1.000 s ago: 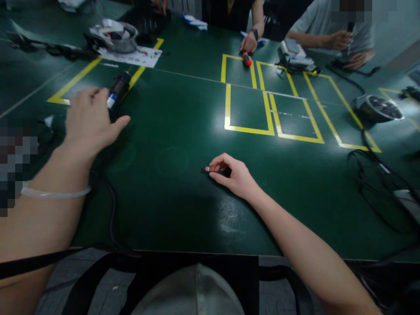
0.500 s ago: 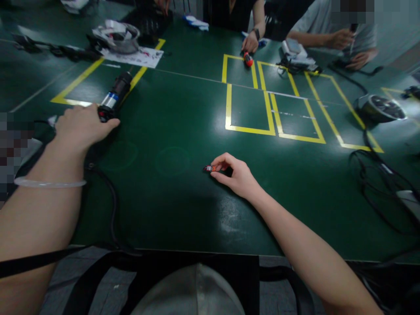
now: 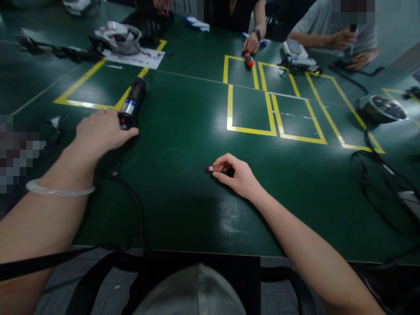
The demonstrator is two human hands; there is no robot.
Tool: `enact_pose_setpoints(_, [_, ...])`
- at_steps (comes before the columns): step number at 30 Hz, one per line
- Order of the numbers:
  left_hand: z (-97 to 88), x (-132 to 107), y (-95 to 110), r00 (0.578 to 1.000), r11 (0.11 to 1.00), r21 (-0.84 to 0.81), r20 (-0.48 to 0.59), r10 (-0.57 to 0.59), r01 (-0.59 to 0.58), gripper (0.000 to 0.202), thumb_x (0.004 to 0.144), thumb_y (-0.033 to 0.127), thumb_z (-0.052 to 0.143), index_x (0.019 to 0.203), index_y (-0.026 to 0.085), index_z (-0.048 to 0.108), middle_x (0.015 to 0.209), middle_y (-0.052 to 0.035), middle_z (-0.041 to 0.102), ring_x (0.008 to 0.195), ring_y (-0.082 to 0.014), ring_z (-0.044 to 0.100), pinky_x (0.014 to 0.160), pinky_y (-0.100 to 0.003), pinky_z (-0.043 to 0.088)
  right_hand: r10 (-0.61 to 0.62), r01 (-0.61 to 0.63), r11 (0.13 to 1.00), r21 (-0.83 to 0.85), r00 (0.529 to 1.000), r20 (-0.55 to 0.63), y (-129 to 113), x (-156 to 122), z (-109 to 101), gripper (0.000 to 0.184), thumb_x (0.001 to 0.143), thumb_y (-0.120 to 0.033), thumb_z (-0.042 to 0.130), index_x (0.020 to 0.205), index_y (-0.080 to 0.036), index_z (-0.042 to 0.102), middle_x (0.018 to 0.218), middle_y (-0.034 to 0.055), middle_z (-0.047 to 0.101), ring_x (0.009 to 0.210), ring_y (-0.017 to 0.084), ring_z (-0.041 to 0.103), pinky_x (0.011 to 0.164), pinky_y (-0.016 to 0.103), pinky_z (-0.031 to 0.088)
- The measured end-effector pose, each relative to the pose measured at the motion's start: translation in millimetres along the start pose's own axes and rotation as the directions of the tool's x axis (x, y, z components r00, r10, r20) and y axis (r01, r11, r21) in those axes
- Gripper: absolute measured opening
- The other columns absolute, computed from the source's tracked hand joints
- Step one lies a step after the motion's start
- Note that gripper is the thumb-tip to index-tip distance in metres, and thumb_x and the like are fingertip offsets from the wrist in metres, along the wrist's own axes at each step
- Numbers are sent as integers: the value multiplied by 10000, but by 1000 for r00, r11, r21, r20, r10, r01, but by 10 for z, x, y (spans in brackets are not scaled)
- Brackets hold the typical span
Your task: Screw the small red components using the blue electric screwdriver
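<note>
On the left of the green table (image 3: 183, 210), my left hand (image 3: 101, 131) is wrapped round a corded electric screwdriver (image 3: 133, 100) with a black nose and a silver-blue band. Its nose points away from me, and a black cable (image 3: 134, 201) trails back to the table's near edge. Near the middle, my right hand (image 3: 238, 175) pinches a small orange and silver part (image 3: 211, 168) between thumb and fingers, low at the tabletop. The part is too small to name its kind.
Yellow tape outlines (image 3: 252, 130) mark the tabletop. A metal bowl (image 3: 131, 43) with things in it stands on paper at the back left. Across the table, a co-worker's hand (image 3: 251, 43) touches a red and black object (image 3: 249, 60). Cables (image 3: 364, 183) and a round metal device (image 3: 382, 108) lie at right.
My left hand has moved right and slightly nearer with the screwdriver, its cable swinging right too. My right hand and the small part stay almost where they were.
</note>
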State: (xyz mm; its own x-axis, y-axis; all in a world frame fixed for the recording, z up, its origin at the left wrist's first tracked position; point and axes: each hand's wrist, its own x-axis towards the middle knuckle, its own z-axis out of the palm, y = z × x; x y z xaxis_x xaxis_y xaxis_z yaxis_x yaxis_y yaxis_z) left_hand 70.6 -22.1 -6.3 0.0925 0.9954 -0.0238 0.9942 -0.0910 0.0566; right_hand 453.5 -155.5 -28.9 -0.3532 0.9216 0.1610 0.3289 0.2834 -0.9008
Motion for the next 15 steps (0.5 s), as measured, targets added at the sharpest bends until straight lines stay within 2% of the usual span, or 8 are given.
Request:
enact_pose_setpoints(2, [-67,-90,246,997,995,72,-2,-72,71,861,844,778,450,1259,25,512,1202,-206,584,1066,-374,576,863,-513,442,4,-4,1000,-1,1000,-2,-6,4,0,117,847,-203,677,950,-210,623,900,13,685,823,152,637,774,311,491])
enact_pose_setpoints(3, [-101,-140,375,998,994,96,19,-54,52,839,858,761,445,1261,28,519,1178,-207,598,1029,-360,594,836,-495,462,4,-4,1000,1,1000,-4,-8,6,0,115,847,-203,676,948,-210,622,901,14,686,820,152,635,771,311,491])
enact_pose_setpoints(5, [-156,-244,624,999,989,148,48,15,-22,793,897,707,417,1256,8,520,1141,-238,609,985,-359,614,790,-476,485,3,-3,1000,4,1000,-7,-9,9,2,116,846,-201,676,949,-210,622,901,14,686,815,151,632,763,310,490])
enact_pose_setpoints(8, [-183,-389,948,991,971,201,25,128,-130,744,918,667,401,1212,-4,537,1091,-259,617,953,-370,633,758,-464,501,8,-9,1000,-6,1000,-16,-8,13,3,114,844,-207,680,941,-211,622,888,14,676,809,152,626,755,312,488])
enact_pose_setpoints(15, [-121,-700,1476,954,943,160,-19,298,-291,571,906,586,489,1149,77,578,1048,-208,639,950,-373,653,780,-450,513,-4,3,1000,-20,999,-50,9,14,5,111,840,-226,692,920,-210,616,892,17,651,805,154,610,754,316,490])
